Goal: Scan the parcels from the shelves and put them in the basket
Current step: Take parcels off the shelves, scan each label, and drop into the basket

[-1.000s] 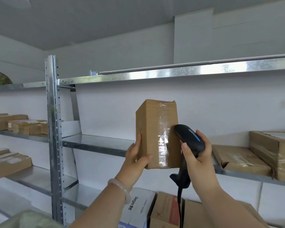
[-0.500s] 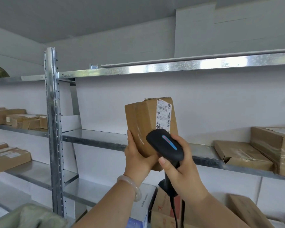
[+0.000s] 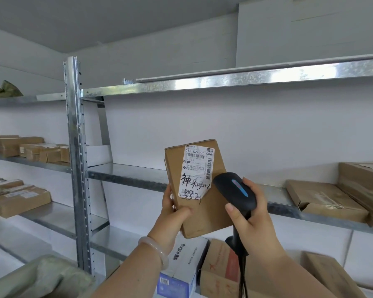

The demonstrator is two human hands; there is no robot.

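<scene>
Nearest me, lower left: a blurred grey-green rim, possibly the basket; I cannot tell. Centre: my left hand grips the lower left edge of a small brown cardboard parcel, thumb across its front. The parcel is held up in front of the shelves, tilted, with its white shipping label facing me. My right hand is wrapped round the handle of a black corded barcode scanner, whose head is just beside the label's lower right corner. Behind: a galvanised steel shelf, with flat brown cardboard parcels lying at right.
</scene>
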